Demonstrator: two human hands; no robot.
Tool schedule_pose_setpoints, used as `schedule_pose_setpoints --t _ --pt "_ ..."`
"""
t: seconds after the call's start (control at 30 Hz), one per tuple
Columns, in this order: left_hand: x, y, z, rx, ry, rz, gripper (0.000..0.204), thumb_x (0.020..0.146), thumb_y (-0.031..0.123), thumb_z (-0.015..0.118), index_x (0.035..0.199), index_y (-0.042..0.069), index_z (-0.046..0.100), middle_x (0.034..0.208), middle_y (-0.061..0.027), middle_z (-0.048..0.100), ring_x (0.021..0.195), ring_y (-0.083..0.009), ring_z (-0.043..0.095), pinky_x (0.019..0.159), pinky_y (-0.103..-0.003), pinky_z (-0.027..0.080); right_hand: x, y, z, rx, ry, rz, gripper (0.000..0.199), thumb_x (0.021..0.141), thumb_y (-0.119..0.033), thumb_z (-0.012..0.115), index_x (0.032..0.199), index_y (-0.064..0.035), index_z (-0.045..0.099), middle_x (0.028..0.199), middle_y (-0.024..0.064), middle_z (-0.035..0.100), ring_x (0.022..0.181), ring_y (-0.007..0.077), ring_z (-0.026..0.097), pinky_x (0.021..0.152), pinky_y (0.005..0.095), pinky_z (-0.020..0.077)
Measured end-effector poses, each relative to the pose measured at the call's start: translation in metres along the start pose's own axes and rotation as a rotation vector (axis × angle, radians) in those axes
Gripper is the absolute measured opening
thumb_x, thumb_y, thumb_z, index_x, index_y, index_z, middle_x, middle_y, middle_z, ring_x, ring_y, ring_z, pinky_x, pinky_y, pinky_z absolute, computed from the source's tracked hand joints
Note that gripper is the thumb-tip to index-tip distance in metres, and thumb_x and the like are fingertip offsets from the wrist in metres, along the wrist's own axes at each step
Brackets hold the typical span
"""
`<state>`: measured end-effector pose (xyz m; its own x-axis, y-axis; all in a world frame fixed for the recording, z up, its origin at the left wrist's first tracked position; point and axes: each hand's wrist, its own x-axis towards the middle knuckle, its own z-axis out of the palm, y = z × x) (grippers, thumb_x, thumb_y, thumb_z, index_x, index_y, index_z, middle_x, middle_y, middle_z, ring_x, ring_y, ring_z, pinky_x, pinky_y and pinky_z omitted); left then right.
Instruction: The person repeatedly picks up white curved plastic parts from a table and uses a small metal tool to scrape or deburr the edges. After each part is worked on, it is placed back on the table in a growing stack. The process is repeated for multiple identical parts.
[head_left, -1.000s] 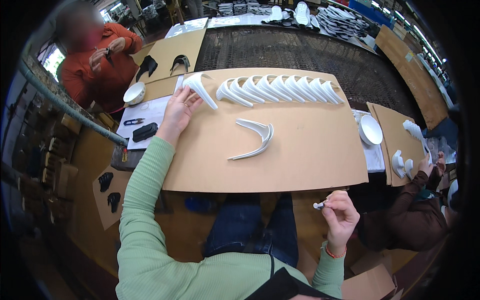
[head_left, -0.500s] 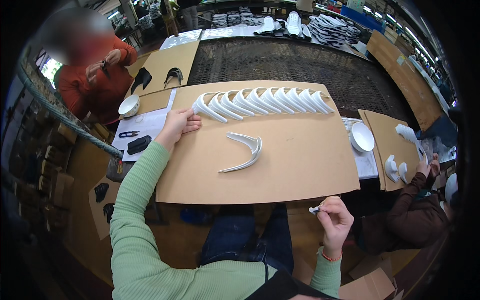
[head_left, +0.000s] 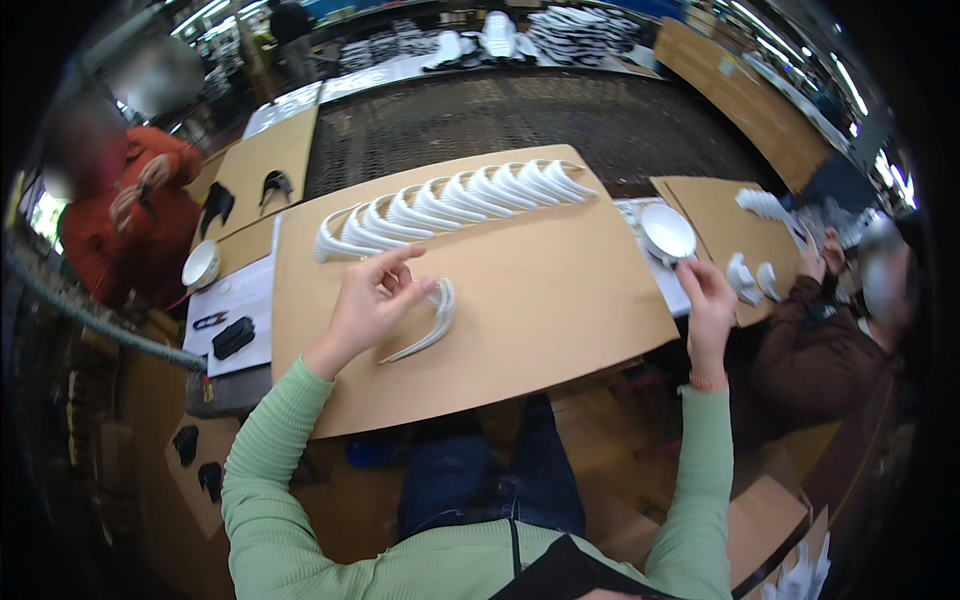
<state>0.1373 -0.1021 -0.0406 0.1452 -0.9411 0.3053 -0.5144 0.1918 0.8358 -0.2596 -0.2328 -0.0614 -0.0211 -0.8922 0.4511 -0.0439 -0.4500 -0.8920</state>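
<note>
Head view: the left hand (head_left: 368,305) rests on the brown board (head_left: 520,300) lying on the bench, its fingers loosely curled around one end of a white curved piece (head_left: 428,325) and touching it; the piece lies flat on the board, toward the person from the row of white curved pieces (head_left: 450,200). That row runs overlapping along the board's far edge. The right hand (head_left: 708,300) is at the board's right edge, fingers pinched together just toward the person from a white bowl (head_left: 667,232); whether it holds anything cannot be told. Left of the board lie a white sheet (head_left: 235,300) with a black object (head_left: 233,337), and a second white bowl (head_left: 201,264).
</note>
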Motion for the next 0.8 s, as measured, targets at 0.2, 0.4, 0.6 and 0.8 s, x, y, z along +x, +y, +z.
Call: schedule_pose_setpoints --t 0.2,0.4,0.6,0.8 --pt "0.007 0.020 0.022 -0.055 -0.256 -0.179 0.045 0.082 0.017 0.073 0.116 -0.007 0.057 0.066 0.0043 0.050 0.055 -0.0017 0.043 0.049 -0.019 0.037 0.083 0.076 -0.037 -0.471 0.148 0.033 0.017 0.078 -0.012 0.071 0.083 0.0041 0.068 0.074 0.0096 0.069 0.069 0.0126 0.064 0.066 0.0255 0.0487" --pt "0.000 0.012 0.011 -0.156 -0.261 -0.341 0.038 0.089 0.013 0.063 0.123 -0.002 0.055 0.067 0.0059 0.048 0.059 -0.0004 0.049 0.050 -0.017 0.041 0.113 0.102 -0.040 -0.947 -0.029 -0.081 0.013 0.072 -0.014 0.069 0.079 -0.0029 0.071 0.069 0.0114 0.068 0.065 0.0269 0.066 0.067 0.0361 0.0511" --pt "-0.020 0.031 -0.018 0.229 -0.069 -0.084 0.026 0.084 0.007 0.064 0.109 -0.002 0.064 0.070 -0.0021 0.058 0.058 -0.0041 0.054 0.051 -0.019 0.042 0.123 0.114 -0.027 -1.293 -0.130 -0.031 0.003 0.068 -0.014 0.074 0.071 -0.0143 0.073 0.094 0.0074 0.060 0.103 0.0262 0.051 0.089 0.0406 0.0379" --pt "-0.057 0.065 -0.060 0.008 0.107 -0.208 0.021 0.080 -0.001 0.067 0.100 -0.007 0.067 0.077 -0.0036 0.060 0.065 -0.0071 0.059 0.056 -0.017 0.046 0.128 0.128 -0.024 -1.330 -0.109 -0.041 0.005 0.063 -0.011 0.075 0.066 -0.0145 0.072 0.098 0.0060 0.058 0.106 0.0259 0.047 0.089 0.0397 0.0366"
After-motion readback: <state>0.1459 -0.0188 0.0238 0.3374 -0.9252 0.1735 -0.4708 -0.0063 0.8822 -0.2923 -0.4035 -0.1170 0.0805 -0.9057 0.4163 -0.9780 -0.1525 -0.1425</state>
